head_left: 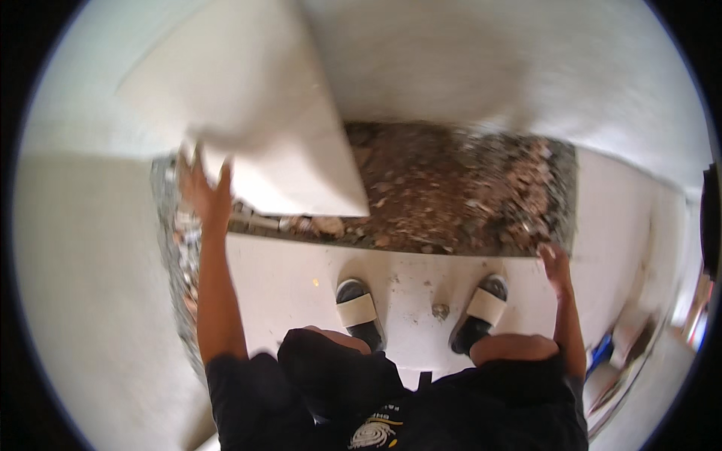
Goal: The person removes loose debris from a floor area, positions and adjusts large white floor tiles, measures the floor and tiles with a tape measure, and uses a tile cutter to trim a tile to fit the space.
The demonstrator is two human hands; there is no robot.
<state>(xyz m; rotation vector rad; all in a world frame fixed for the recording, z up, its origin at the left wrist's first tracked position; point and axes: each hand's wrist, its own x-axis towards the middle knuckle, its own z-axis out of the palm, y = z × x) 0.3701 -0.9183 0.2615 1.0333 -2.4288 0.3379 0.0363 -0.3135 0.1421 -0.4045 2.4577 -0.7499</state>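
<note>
Plainly, the work here is only partway along, as far as one view can tell: a pale front floor tile [286, 278] and a right floor tile [611, 214] lie in place, while the rubble bed [429, 188] between them and the far wall [466, 60] is mostly uncovered. What seems left is covering that rough patch (its readiness is hard to judge through the blur).

The large cream tile [301, 161] is over the left part of the bed, stood up at a tilt rather than lying flat. Its lower edge is near the bed's front edge, and its lower right corner points toward the person, a little to the right. From there the tile rises away and leftward, toward the far wall; its long axis appears to follow that slant, though the top runs to the rim of the view.

The left hand [204, 186] is at the tile's lower left side, fingers spread wide and not wrapped around anything; whether the palm presses on it I cannot tell. The right hand [555, 264], well apart from the tile, is by the bed's front right corner, fingers bent; whether they grasp anything I cannot tell.
</note>
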